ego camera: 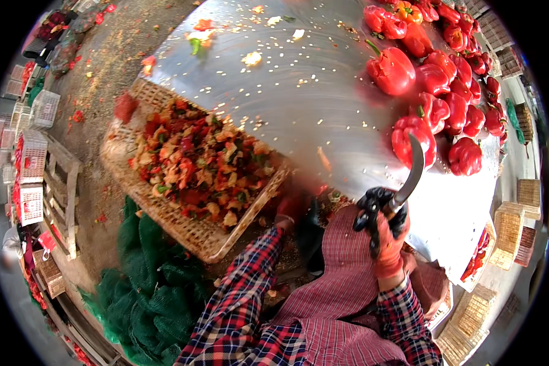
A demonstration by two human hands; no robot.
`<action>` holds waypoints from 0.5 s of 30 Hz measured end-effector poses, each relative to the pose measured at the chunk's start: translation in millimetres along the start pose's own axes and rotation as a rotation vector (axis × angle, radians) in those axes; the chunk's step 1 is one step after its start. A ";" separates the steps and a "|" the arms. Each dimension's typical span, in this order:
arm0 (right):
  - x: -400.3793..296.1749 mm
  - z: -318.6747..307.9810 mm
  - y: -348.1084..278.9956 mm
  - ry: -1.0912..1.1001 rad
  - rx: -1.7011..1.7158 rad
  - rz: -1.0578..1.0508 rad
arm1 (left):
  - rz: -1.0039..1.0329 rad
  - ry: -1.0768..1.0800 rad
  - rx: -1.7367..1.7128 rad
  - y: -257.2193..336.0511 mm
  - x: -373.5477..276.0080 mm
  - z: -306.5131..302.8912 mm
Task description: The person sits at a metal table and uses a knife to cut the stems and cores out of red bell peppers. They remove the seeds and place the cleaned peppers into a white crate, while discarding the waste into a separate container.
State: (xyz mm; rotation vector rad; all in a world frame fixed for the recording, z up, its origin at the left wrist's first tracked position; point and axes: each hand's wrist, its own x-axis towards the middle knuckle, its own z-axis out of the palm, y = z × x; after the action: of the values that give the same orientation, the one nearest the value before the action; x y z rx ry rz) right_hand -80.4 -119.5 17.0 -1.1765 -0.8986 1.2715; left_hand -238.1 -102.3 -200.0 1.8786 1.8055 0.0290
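My right hand (386,240), in a red and black work glove, grips the handle of a knife with a curved blade (413,171). The blade points up towards the red bell peppers (421,137) on the metal table (274,91). My left hand (291,206) is in shadow and blurred, by the right end of a stained plastic crate (164,224) and just below the table edge. Its fingers and anything in them cannot be made out. Chopped pepper cores and scraps (201,164) are heaped inside the crate.
Seeds and a few pepper scraps (251,58) are scattered over the table. Green mesh netting (151,288) lies on the floor at the lower left. Stacked plastic crates (32,151) and a wooden pallet (66,192) stand farther left. More crates (508,233) line the right side.
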 end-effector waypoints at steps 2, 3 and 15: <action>6.9 -6.1 -0.8 -0.037 -0.030 0.062 | 0.025 0.024 0.119 -2.3 39.9 20.2; 10.8 -14.5 4.5 0.021 -0.009 0.043 | 0.053 -0.015 0.151 4.2 66.5 34.2; 32.2 -16.8 -1.1 -0.026 -0.020 0.149 | -0.236 0.013 -0.542 -18.4 34.3 7.4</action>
State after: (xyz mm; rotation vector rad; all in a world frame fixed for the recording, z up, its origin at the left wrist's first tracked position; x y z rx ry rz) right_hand -59.8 -90.1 11.0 -1.2640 -0.8576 1.4031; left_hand -248.7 -73.5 -225.0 1.2857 1.7891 0.4035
